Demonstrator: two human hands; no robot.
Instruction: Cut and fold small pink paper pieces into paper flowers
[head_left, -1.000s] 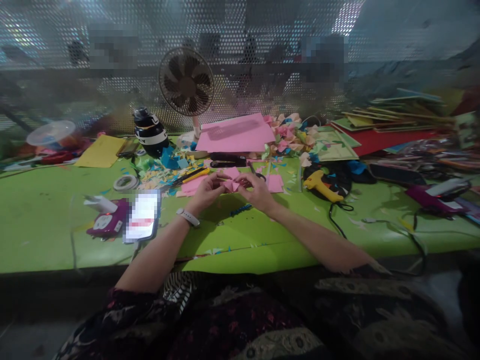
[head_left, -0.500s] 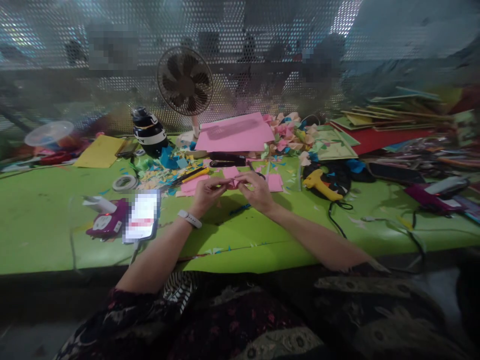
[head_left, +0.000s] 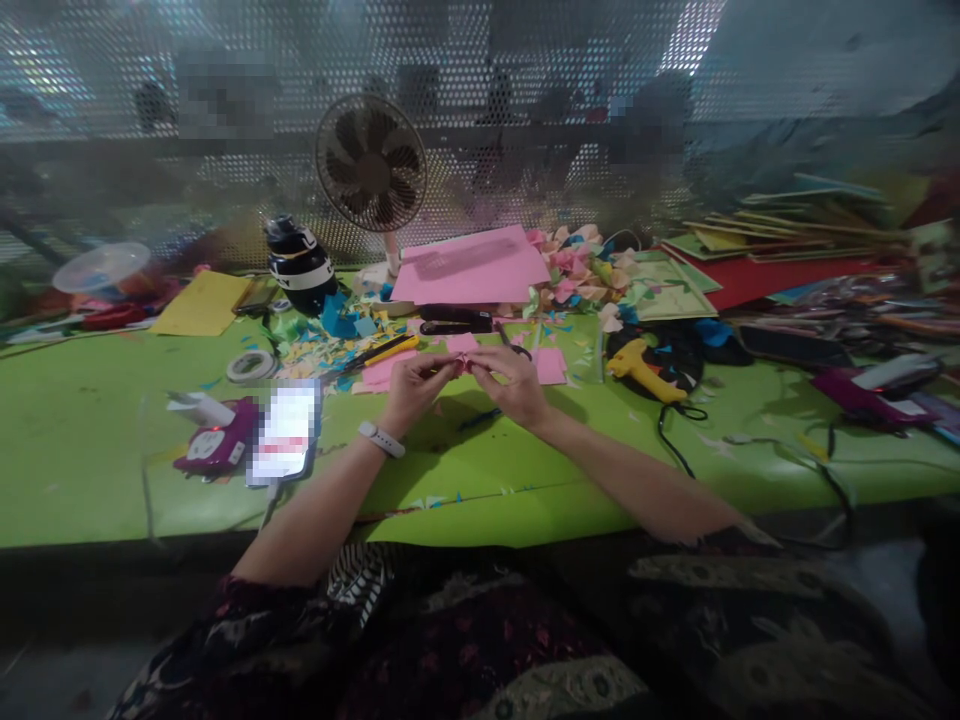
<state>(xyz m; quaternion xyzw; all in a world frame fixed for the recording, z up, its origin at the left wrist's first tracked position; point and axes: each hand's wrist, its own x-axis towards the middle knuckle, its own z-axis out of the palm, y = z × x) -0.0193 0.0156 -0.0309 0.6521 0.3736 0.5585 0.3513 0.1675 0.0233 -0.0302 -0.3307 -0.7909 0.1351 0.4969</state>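
My left hand (head_left: 415,384) and my right hand (head_left: 511,381) meet above the green table (head_left: 90,440), fingertips pinched together on a small folded pink paper piece (head_left: 463,366). A white watch sits on my left wrist. Just behind my hands lie pink paper squares (head_left: 551,365), scissors (head_left: 513,347) and a yellow-handled cutter (head_left: 388,350). A blue pen (head_left: 480,419) lies on the table below my hands.
A phone (head_left: 286,431) and a purple device (head_left: 214,448) lie at left, with a tape roll (head_left: 250,365). A yellow glue gun (head_left: 645,367) with cord lies at right. Behind stand a fan (head_left: 371,165), a black bottle (head_left: 301,264), a pink sheet (head_left: 471,264), paper flowers (head_left: 585,267) and stacked paper (head_left: 780,245).
My hands have drawn closer and lifted slightly; the pink paper piece has been folded down smaller between my fingertips.
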